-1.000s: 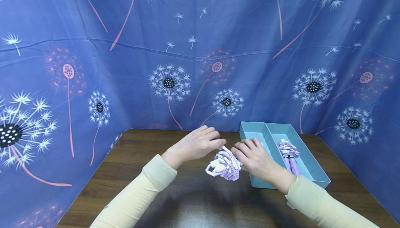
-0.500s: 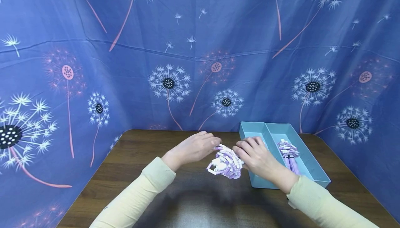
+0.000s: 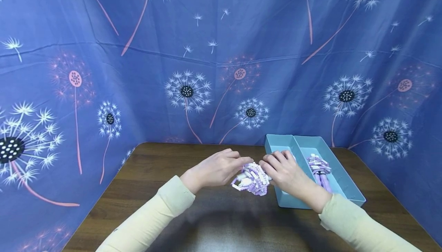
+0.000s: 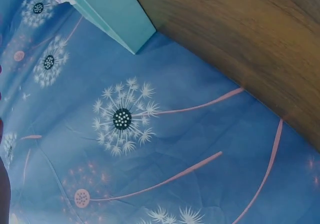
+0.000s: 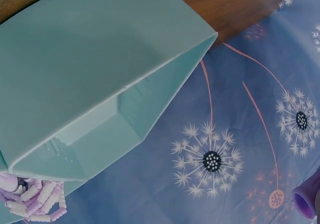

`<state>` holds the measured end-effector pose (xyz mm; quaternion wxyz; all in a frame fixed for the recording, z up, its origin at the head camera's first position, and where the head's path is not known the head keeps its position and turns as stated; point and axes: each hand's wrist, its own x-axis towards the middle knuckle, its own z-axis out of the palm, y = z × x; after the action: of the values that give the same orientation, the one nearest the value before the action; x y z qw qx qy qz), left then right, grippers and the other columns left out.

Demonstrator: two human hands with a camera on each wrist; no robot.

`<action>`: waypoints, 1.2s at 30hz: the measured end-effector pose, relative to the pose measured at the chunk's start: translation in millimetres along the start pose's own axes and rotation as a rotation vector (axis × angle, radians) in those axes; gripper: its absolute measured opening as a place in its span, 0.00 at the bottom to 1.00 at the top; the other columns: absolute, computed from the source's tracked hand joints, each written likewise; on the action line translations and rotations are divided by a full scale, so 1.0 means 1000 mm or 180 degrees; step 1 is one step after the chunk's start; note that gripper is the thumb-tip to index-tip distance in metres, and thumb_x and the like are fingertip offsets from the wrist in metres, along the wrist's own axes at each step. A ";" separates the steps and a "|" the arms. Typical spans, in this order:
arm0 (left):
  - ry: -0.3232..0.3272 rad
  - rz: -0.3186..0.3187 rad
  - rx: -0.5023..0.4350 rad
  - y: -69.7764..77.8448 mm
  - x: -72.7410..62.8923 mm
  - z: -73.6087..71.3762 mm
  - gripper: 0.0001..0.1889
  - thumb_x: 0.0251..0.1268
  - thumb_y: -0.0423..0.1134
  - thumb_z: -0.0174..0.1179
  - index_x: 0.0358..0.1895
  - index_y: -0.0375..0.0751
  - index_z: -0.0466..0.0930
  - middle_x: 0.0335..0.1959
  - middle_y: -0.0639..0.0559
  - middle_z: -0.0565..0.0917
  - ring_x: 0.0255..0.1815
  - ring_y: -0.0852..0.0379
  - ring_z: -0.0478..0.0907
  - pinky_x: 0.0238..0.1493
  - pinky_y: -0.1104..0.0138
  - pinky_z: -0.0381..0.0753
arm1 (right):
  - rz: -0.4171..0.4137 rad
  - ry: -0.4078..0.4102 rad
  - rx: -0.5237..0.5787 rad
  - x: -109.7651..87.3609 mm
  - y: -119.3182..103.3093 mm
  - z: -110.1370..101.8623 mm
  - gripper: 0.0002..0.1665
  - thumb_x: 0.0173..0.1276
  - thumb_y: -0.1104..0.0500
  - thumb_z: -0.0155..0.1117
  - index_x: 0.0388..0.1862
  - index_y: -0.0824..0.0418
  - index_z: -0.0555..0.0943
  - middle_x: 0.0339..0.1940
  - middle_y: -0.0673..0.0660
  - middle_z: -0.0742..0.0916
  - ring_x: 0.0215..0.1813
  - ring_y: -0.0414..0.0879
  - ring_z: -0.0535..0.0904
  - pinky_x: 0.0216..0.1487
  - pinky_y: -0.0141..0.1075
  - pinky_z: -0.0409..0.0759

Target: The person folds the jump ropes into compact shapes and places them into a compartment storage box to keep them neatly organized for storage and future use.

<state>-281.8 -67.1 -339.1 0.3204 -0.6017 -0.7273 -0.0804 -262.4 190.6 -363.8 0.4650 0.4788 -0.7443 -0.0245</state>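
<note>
A coiled jump rope with white and lilac beads is held up over the table, between both hands in the head view. My left hand pinches at the upper left of the coil with thumb and fingers. On the other side my right hand grips the bundle, its fingers bent over the right edge and hiding that part. White rod-like pieces show inside the coil. At the lower right of the right wrist view is a hollow purple handle end. The left wrist view shows only a sliver of the hand at its left edge.
A teal two-compartment box stands on the brown wooden table, close behind the right hand. A second beaded jump rope, with purple handles and a black tie, lies in its right compartment. A blue dandelion-print cloth hangs behind.
My left hand drew back slightly from a raised strand, then moved in against the coil, and that strand is down by the bundle. My right hand shifted only slightly.
</note>
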 end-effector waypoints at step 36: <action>0.0462 0.0158 0.0263 0.013 0.020 -0.003 0.06 0.58 0.32 0.59 0.38 0.38 0.80 0.35 0.53 0.82 0.38 0.61 0.77 0.47 0.75 0.75 | -0.0053 -0.0148 -0.0057 -0.001 0.006 0.000 0.42 0.19 0.59 0.84 0.41 0.61 0.77 0.38 0.56 0.80 0.37 0.53 0.74 0.33 0.47 0.67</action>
<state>-269.8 -48.6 -328.6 0.3987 -0.5984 -0.6897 -0.0858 -266.6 195.0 -361.9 0.4517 0.4800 -0.7506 -0.0461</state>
